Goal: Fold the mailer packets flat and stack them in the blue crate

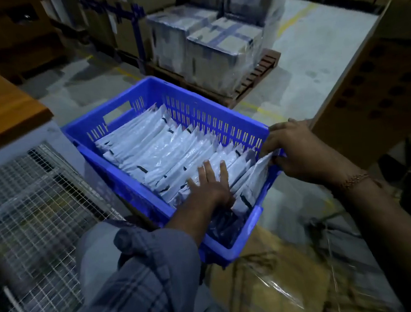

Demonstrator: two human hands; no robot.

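- Head view: a blue crate (137, 181) sits tilted in front of the person, its slotted walls showing, with a row of white mailer packets (159, 150) standing on edge inside it, packed one against the next from the far left corner to the near right end
- The left hand (208, 183) lies inside the crate with its fingers straight and spread, pressing flat against the near side of the packet row; it grips nothing
- The right hand (301, 152) is at the crate's right rim, its fingers and thumb curled round the top edge of the last packet (253, 179), which leans against the crate's right wall, a little apart from the row
- A dark gap shows in the crate's near corner below the left wrist; what lies in it is too dim to tell
- A plaid sleeve (135, 274) is rolled up on the left forearm, and a bracelet (353, 180) circles the right wrist
- Left of the crate stand a wire mesh panel (30, 208) and a wooden top (1, 106)
- Beyond the crate, wrapped boxes (214, 45) rest on a pallet (254, 77) on the concrete floor
- A cardboard box (377, 86) stands just behind the right hand
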